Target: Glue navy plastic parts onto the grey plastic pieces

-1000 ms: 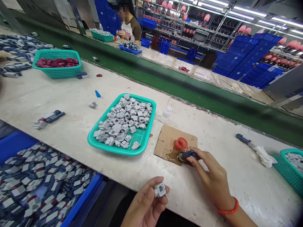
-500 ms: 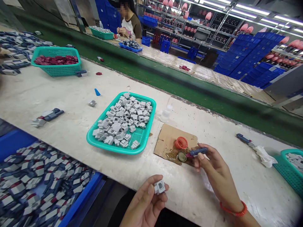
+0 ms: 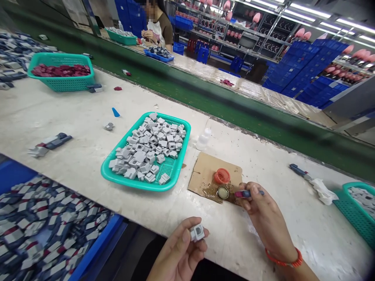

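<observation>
Across the workbench [image 3: 73, 117] a teal tray [image 3: 178, 168] holds grey blocks; my left hand [image 3: 178, 253] pinches one grey block [image 3: 198, 233], my right hand [image 3: 263, 212] grips a dark stick [image 3: 247, 193].

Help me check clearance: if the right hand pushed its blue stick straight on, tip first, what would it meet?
Probably the small metal cap on the cardboard; the right hand aims the blue stick there, though height is unclear.

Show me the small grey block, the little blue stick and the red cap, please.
grey block [image 3: 198, 233], head view, its front face, pinched in the left hand.
blue stick [image 3: 245, 193], head view, mid-shaft, in the right hand.
red cap [image 3: 222, 176], head view, its top.
</observation>
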Demonstrator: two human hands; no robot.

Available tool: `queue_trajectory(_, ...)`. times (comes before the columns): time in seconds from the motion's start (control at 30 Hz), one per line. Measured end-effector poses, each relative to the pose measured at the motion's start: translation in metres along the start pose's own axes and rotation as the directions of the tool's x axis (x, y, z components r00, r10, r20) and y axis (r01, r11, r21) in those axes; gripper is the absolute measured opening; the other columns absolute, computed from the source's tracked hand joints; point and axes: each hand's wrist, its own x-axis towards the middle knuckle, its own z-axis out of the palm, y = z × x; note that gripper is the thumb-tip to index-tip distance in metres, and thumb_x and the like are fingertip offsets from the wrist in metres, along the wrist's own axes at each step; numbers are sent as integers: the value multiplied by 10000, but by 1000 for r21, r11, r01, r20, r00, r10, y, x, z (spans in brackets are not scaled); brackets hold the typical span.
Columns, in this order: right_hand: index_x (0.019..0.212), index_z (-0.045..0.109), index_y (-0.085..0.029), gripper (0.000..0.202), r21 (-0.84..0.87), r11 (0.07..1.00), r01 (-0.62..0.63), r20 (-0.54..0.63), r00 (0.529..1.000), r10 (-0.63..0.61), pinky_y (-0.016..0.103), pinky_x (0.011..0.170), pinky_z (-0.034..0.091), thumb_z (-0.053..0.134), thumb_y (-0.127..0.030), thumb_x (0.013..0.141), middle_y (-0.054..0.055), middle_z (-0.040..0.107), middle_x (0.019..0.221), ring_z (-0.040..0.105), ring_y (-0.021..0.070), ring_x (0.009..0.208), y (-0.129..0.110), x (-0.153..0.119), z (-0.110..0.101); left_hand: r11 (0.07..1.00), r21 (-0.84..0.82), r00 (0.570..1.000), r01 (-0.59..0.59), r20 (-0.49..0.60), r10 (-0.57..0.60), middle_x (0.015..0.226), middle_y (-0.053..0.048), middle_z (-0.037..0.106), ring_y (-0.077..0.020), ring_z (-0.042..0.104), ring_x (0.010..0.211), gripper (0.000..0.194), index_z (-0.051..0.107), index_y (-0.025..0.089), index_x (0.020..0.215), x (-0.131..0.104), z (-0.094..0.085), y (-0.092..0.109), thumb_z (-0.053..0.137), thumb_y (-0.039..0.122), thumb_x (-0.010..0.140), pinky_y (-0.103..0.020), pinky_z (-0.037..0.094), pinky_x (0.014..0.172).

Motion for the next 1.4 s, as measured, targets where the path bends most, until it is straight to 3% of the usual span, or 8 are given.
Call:
queue_trajectory(0.1, 909, 566, -259, 162, -275, 948, 158, 2, 987, -163, 170, 669, 464, 548, -419, 884, 7, 531, 1026, 509, 99, 772, 1, -3, -1, 1000, 0, 1000, 27, -12, -27, 703, -39, 762, -79, 654, 595, 265, 765, 185, 757, 0, 1, 2, 857, 241, 515, -136, 523, 584)
queue_trajectory(0.2, 1068, 544, -298, 180, -524, 789, 321, 52, 937, -346, 189, 715, 499, 523, -363, 902, 19, 533, 1083, 555, 124, 882, 6, -6, -3, 1000, 0, 1000, 21, -13, -21, 711, -42, 763, -77, 655, 600, 272, 764, 182, 768, 0, 2, 2, 853, 250, 521, -136, 522, 595)
queue_trajectory(0.37, 1215, 448, -299, 317, -650, 607, 457, 159, 863, -480, 288, 850, 513, 519, -279, 907, 41, 547, 1187, 558, 176, 1051, 18, -6, -6, 1000, 7, 1000, 8, -31, -8, 711, -44, 768, -75, 660, 592, 292, 765, 186, 758, -1, 3, 2, 863, 263, 494, -132, 521, 582)
queue_trajectory(0.53, 1219, 468, -230, 312, -788, 265, 555, 303, 726, -617, 231, 852, 500, 507, -187, 913, 48, 591, 1118, 575, 154, 1009, 16, -7, -4, 1000, 10, 999, 7, -54, -6, 699, -41, 769, -74, 659, 574, 300, 766, 186, 747, -2, 4, 2, 869, 263, 476, -135, 529, 576)
queue_trajectory(0.63, 1224, 465, -184, 327, -758, 170, 629, 408, 661, -630, 261, 876, 483, 488, -110, 906, 73, 588, 1105, 562, 169, 1012, 13, -6, -2, 1000, 7, 998, 11, -66, -11, 700, -46, 770, -77, 661, 573, 311, 767, 184, 744, -2, 4, 3, 873, 265, 463, -138, 536, 581)
queue_trajectory(1.07, 1233, 481, -173, 354, -760, 99, 642, 415, 597, -686, 283, 840, 491, 532, -103, 890, 78, 601, 1081, 578, 175, 970, 12, -9, -3, 996, 15, 993, -92, -79, 93, 727, -6, 774, -105, 708, 620, 297, 758, 187, 755, -6, 5, -1, 871, 215, 482, -137, 568, 590)
queue_trajectory(1.3, 1231, 481, -245, 366, -797, 152, 585, 359, 660, -660, 332, 820, 510, 519, -118, 890, 54, 613, 1077, 593, 198, 968, 14, -12, -8, 987, 59, 989, -151, 5, 151, 767, -16, 784, -147, 719, 708, 311, 762, 203, 798, -1, 0, -7, 860, 297, 517, -182, 563, 662)
queue_trajectory(1.4, 1180, 532, -262, 317, -806, 308, 505, 200, 723, -661, 317, 832, 512, 567, -196, 872, 40, 632, 1071, 612, 196, 957, 17, -24, -1, 961, 145, 972, -234, -3, 237, 789, -13, 786, -153, 718, 721, 303, 763, 218, 799, 2, -1, -13, 851, 324, 529, -186, 552, 667)
